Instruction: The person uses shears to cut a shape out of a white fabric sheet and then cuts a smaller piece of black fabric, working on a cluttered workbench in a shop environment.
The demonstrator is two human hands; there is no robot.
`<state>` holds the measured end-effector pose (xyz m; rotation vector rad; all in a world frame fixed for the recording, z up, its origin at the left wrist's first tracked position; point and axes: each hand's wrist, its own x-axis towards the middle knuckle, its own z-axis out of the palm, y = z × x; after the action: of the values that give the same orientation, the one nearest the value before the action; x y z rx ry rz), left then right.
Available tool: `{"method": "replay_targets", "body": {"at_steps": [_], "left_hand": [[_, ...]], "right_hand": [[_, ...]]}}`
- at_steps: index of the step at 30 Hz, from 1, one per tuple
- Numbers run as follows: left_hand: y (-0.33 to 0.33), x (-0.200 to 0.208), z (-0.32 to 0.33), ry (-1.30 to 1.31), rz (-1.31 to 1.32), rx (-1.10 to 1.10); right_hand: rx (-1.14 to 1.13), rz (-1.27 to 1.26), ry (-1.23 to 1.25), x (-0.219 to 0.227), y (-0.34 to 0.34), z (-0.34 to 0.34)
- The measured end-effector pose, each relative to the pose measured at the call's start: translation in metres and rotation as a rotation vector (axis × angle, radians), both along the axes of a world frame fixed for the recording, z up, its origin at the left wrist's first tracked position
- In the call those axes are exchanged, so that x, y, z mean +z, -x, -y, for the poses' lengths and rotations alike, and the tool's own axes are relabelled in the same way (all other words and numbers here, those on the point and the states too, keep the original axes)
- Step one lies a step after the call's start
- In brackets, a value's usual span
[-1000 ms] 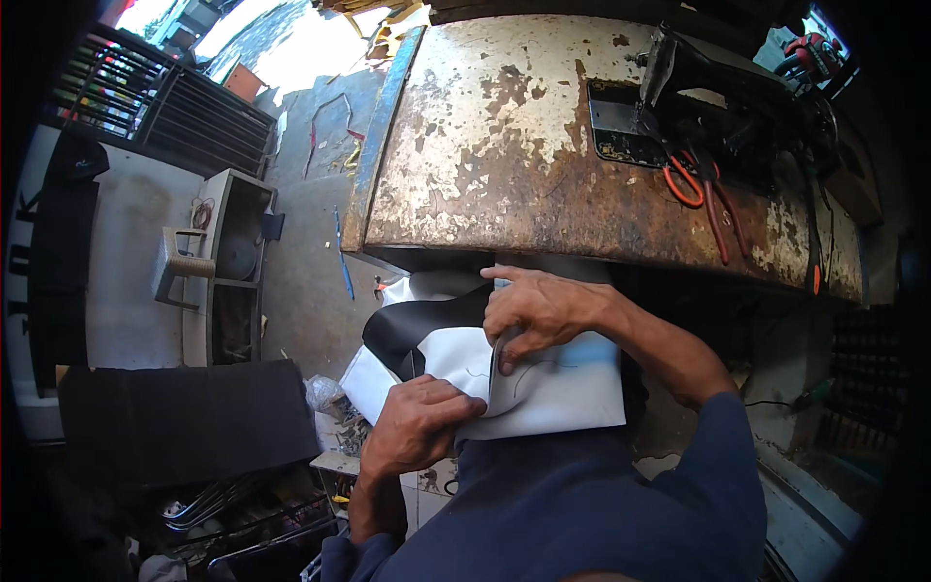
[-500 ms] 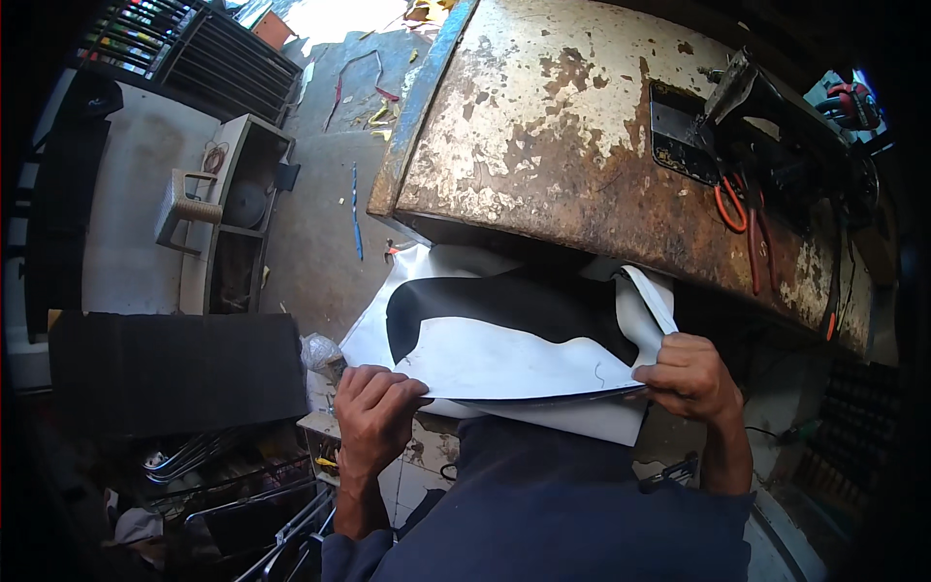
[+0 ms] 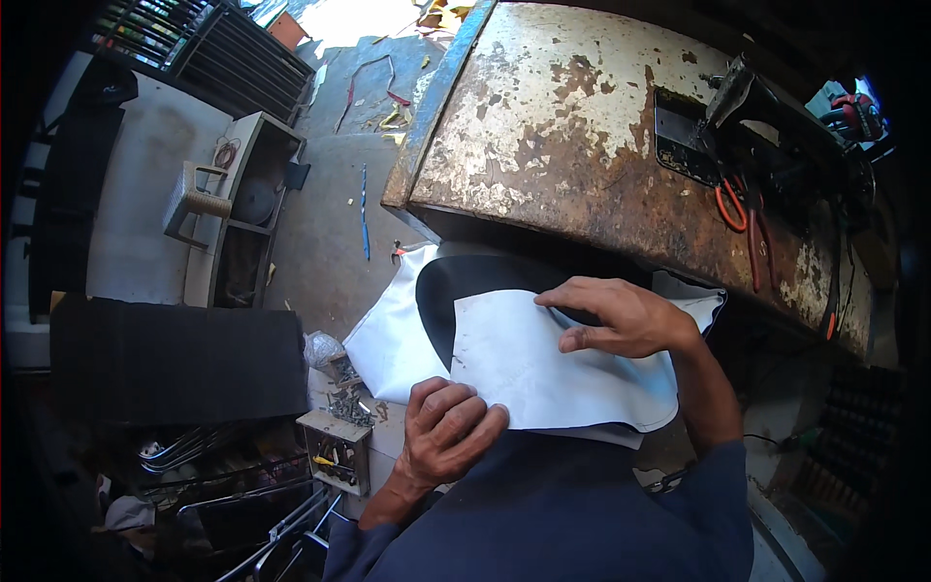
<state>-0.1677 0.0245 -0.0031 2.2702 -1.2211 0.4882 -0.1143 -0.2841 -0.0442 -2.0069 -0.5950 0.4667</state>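
Note:
Across my lap lies a flexible sheet, white on one face [image 3: 572,383] and black on the other, perhaps synthetic leather. A white flap is folded over the black part [image 3: 438,301]. My left hand [image 3: 448,435] is closed on the flap's near left edge, fingers curled and thumb pressed in. Over the flap's far edge, my right hand [image 3: 626,318] has its fingers stretched out and thumb apart. Whether its fingertips touch the sheet is hard to tell. More white material [image 3: 393,330] spreads to the left, and another part runs under the table edge at right.
A worn table [image 3: 524,126] stands ahead, bearing a black sewing machine [image 3: 776,145], orange-handled scissors [image 3: 732,206] and red-handled pliers [image 3: 758,242]. Left of my lap are a small box of loose pieces [image 3: 339,454] and a dark panel [image 3: 179,359]. A blue strip [image 3: 365,215] lies on the floor.
My right hand has released the sheet's right corner, opened, and moved left over the flap. My left hand, still gripping the edge, has shifted right and nearer. The sheet has turned and bunched.

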Motion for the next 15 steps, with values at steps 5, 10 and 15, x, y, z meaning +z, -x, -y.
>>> {"method": "replay_targets", "body": {"at_steps": [5, 10, 15], "left_hand": [[0.007, 0.004, -0.032, -0.125, -0.157, 0.163], [0.019, 0.006, -0.074, -0.714, -0.946, 0.199], [-0.064, 0.004, -0.019, -0.465, -0.821, -0.096]], "right_hand": [[0.016, -0.069, 0.304, -0.029, -0.021, 0.011], [0.132, -0.255, 0.564, -0.022, 0.042, 0.062], [-0.021, -0.357, 0.486, -0.038, 0.138, 0.066]]}}
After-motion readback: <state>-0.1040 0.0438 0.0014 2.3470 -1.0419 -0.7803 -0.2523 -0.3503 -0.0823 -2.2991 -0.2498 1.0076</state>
